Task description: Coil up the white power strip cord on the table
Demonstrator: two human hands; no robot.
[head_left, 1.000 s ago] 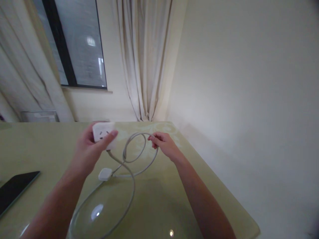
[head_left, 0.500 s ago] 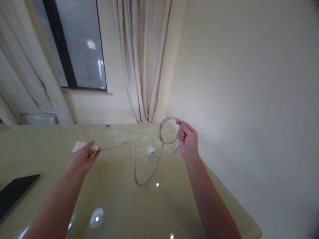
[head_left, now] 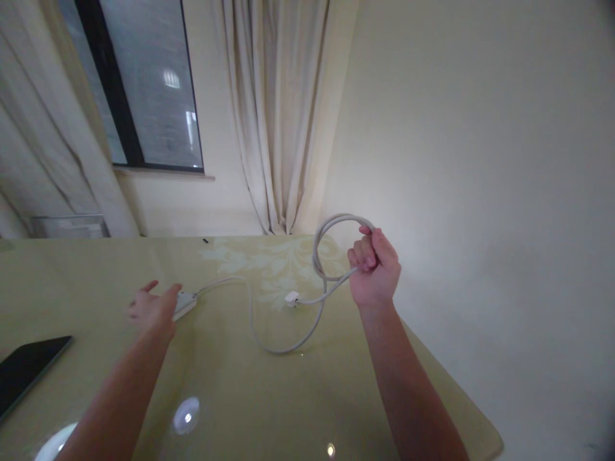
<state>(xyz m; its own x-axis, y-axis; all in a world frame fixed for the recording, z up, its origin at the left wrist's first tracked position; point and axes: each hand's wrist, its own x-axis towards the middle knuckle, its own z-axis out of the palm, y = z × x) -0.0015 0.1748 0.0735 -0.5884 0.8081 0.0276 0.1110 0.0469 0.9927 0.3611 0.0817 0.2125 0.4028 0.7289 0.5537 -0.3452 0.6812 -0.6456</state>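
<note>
A white power strip (head_left: 185,305) lies on the table, partly hidden by my left hand (head_left: 154,308). That hand is open, its fingers spread, with the thumb side against or just beside the strip; I cannot tell if they touch. From the strip's end a light grey power cord (head_left: 283,351) droops across the table in a wide curve. My right hand (head_left: 375,267) is closed around the cord, holding a loose loop of it above the table's far right part. At the cord's end, the white plug (head_left: 291,299) hangs or rests left of this hand.
A black tablet-like slab (head_left: 31,368) lies at the table's left edge. One small dark bit (head_left: 205,241) is near the far edge of the glossy green table (head_left: 269,410). Behind stand curtains (head_left: 276,128) and a window; a wall runs along the right.
My left hand has loosened from the power strip and spread its fingers, and the strip now sits lower on the table. My right hand has moved slightly right with the looped cord.
</note>
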